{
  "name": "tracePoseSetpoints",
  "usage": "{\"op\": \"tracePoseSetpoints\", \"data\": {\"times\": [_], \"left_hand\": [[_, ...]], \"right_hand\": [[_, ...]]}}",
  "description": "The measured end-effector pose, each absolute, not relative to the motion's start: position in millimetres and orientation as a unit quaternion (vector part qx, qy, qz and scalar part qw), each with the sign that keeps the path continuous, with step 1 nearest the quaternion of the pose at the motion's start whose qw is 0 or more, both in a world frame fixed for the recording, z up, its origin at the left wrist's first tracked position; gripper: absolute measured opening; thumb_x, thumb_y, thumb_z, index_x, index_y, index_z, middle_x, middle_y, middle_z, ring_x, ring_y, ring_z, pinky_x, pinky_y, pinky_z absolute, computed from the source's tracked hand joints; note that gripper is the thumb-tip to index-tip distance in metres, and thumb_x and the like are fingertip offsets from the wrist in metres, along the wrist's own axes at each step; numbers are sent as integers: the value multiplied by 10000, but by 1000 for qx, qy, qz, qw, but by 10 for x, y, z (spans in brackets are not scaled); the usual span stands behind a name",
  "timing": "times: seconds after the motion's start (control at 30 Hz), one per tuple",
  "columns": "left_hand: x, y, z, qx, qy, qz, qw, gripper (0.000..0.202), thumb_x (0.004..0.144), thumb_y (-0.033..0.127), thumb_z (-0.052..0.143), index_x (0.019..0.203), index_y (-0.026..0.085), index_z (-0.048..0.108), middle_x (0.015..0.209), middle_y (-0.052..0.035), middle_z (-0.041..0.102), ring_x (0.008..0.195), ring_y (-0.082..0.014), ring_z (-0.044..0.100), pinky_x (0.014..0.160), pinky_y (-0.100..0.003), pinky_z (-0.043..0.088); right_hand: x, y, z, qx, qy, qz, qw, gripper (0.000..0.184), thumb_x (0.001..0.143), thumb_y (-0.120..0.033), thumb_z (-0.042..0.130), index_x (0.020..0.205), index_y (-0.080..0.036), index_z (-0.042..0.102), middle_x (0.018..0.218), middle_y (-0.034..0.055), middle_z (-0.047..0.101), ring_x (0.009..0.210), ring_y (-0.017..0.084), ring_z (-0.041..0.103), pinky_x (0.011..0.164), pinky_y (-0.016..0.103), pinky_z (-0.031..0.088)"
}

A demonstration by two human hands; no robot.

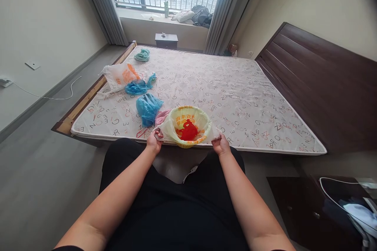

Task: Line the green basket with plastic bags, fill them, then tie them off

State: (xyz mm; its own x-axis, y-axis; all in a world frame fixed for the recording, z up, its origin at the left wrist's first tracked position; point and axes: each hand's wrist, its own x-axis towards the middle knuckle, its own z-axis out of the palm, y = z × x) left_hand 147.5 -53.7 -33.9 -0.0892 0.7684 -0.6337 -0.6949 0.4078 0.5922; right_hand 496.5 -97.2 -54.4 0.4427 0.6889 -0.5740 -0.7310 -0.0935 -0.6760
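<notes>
Holding a translucent plastic bag [188, 115] with orange print wide open at the near edge of a letter-printed mattress [224, 98], both hands working together. Left hand [153, 143] pinching the bag's left corner between thumb and fingers, not spread; right hand [220, 144] curled at the right corner, apparently pinching too, though with the plastic hiding part of the grip, so the exact finger position impossible to tell. Bag's mouth standing round with a yellowish rim, its lower side resting at the mattress edge; a stiff basket inside or not, also impossible to tell from this view. At the bottom of the bag, a crumpled red item [188, 131], perhaps plastic or cloth. Just beside the bag, touching it on the left, a pink cloth [161, 117]; next to that, a crumpled blue plastic bag [149, 109]. Farther along the mattress, a second blue plastic bag [140, 86], a white plastic bag [120, 76] near the wooden bed frame [85, 104], and a rolled teal cloth [142, 55]. Step in hand, by appearance: keeping the bag open and steady between two pinching hands. Any handling of the nearby items calling for the release of at least one hand, both being occupied at the corners for now.
</notes>
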Motion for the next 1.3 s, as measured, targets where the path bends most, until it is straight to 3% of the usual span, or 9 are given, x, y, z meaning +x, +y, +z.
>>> {"op": "tracePoseSetpoints", "data": {"times": [0.17, 0.23, 0.33, 0.43, 0.67, 0.77, 0.83, 1.13, 1.3], "left_hand": [[1486, -540, -237, 39, 468, 552, 689, 192, 994, 277, 528, 840, 174, 575, 710, -14, 665, 552, -113, 617, 529, -221, 479], [1502, -547, -216, 54, 465, 545, 695, 225, 1017, 307, 504, 876, 164, 606, 740, -38, 690, 590, -133, 648, 561, -241, 518], [1529, -544, -208, 85, 474, 527, 700, 258, 1041, 337, 472, 922, 164, 623, 762, -60, 711, 610, -162, 665, 588, -277, 543], [1516, -502, -218, 118, 489, 533, 680, 234, 1008, 353, 539, 897, 168, 630, 795, -71, 726, 653, -185, 683, 633, -300, 548], [1454, -439, -177, 173, 529, 593, 582, 176, 893, 308, 621, 823, 155, 674, 788, -50, 707, 647, -146, 636, 600, -245, 483], [1518, -486, -99, 191, 529, 587, 582, 147, 874, 308, 644, 888, 167, 682, 859, -46, 720, 666, -149, 662, 610, -251, 498], [1572, -519, -33, 193, 503, 589, 603, 171, 896, 340, 640, 942, 177, 669, 935, -64, 737, 736, -174, 706, 665, -282, 539], [1650, -537, 216, 200, 374, 630, 650, 265, 988, 450, 642, 1093, 208, 664, 1173, -104, 736, 1017, -215, 725, 855, -324, 581], [1711, -694, 92, 121, 509, 543, 657, 326, 950, 434, 752, 1186, 247, 630, 1063, -52, 728, 912, -177, 715, 845, -331, 584]], "right_hand": [[4890, -1003, -420, -471, -1, 580, 665, 107, 973, -158, 590, 992, -233, 665, 914, -33, 796, 783, 105, 764, 729, 197, 649], [4881, -1016, -405, -473, -6, 612, 633, 54, 970, -189, 639, 985, -231, 670, 866, -29, 790, 709, 103, 748, 626, 170, 628], [4877, -1037, -399, -481, -6, 678, 555, 90, 944, -258, 730, 951, -211, 653, 744, -31, 742, 465, 62, 600, 321, 106, 383], [4870, -1051, -384, -508, -30, 664, 549, 190, 882, -212, 796, 883, -197, 607, 628, -70, 654, 363, 27, 455, 263, 99, 207], [4811, -1038, -219, -571, -10, 509, 644, 187, 901, -188, 737, 895, -226, 555, 671, -76, 648, 472, 77, 588, 346, 147, 389], [4712, -1047, -131, -523, 3, 515, 679, 155, 917, -196, 698, 988, -245, 570, 811, -52, 720, 621, 107, 686, 540, 212, 583], [4638, -1063, -82, -497, 1, 533, 685, 165, 920, -218, 685, 1035, -262, 576, 882, -43, 736, 695, 129, 715, 645, 276, 635], [4540, -1063, -1, -475, -29, 506, 720, 498, 874, -142, 690, 1272, -411, 561, 1030, -90, 730, 742, 95, 695, 689, 252, 619], [4353, -1104, -127, -515, 46, 570, 638, 151, 947, -282, 733, 1032, -254, 612, 829, -17, 714, 651, 111, 669, 560, 192, 570]]}}
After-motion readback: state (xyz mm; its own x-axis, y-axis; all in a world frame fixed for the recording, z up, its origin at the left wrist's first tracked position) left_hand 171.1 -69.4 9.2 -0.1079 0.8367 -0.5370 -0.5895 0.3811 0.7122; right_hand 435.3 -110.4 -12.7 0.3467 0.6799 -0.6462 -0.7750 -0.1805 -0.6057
